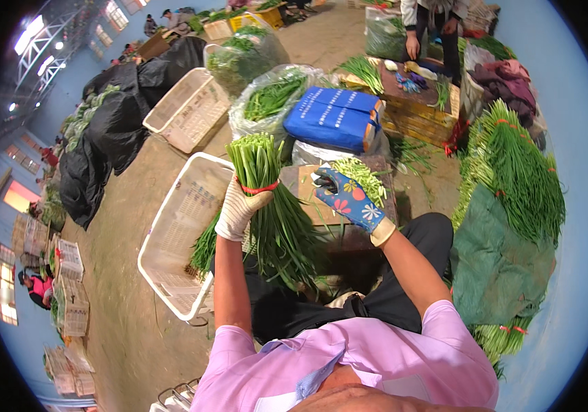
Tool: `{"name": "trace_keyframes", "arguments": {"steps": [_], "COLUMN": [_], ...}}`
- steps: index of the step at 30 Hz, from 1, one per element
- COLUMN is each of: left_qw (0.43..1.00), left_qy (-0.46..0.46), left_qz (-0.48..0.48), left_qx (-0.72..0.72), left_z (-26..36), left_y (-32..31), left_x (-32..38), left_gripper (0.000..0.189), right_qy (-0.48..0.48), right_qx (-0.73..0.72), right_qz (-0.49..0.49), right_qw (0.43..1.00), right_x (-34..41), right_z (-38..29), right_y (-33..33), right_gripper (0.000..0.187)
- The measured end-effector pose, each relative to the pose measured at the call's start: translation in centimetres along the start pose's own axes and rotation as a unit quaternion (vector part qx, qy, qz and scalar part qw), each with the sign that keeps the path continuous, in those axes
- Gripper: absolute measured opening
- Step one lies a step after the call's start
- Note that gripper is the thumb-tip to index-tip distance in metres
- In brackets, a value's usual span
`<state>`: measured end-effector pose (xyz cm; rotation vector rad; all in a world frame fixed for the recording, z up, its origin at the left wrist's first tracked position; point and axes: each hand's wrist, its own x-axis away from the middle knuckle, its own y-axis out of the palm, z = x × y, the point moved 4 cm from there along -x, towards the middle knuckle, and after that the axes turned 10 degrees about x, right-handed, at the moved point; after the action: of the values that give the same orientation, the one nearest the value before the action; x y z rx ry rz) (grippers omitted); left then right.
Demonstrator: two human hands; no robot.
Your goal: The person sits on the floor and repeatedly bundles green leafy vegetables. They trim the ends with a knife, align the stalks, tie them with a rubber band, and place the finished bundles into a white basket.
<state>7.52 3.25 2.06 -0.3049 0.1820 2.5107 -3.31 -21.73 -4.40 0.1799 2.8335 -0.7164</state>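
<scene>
My left hand (240,211), in a pale knitted glove, grips a thick bundle of long green leafy stalks (258,165), perhaps garlic chives. A red band (260,189) circles the bundle just under its cut ends, which point away from me; the leaves hang toward my lap. To the right, my right hand (343,193) wears a blue flowered glove, fingers curled over a wooden board (306,190). Something small and white shows at its fingertips; whether it is held is unclear. Beside that hand lies a heap of cut pale stalk ends (361,177).
A white plastic crate (170,232) with some greens stands at the left, another crate (191,110) beyond. A blue bag (332,118) sits past the board. Banded green bundles (525,175) and green cloth (500,262) lie right. A co-worker's hand (412,46) is at the far table.
</scene>
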Motion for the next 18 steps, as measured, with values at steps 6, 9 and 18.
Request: {"name": "trace_keyframes", "arguments": {"steps": [6, 9, 18], "left_qw": [0.989, 0.974, 0.950], "left_qy": [-0.040, -0.058, -0.060], "left_qz": [-0.021, -0.051, -0.144], "left_qx": [0.140, 0.212, 0.270], "left_z": [0.4, -0.9, -5.1], "left_y": [2.5, 4.1, 7.4], "left_x": [2.7, 3.3, 3.4], "left_gripper": [0.093, 0.094, 0.103], "right_qy": [-0.066, 0.010, -0.009], "right_qx": [-0.030, -0.051, -0.312], "right_qz": [0.029, -0.065, -0.074], "right_qw": [0.997, 0.997, 0.947], "right_x": [-0.5, -0.1, -0.6], "right_z": [-7.3, -7.4, -6.0], "right_y": [-0.5, 0.7, 0.0], "right_gripper": [0.081, 0.101, 0.096]}}
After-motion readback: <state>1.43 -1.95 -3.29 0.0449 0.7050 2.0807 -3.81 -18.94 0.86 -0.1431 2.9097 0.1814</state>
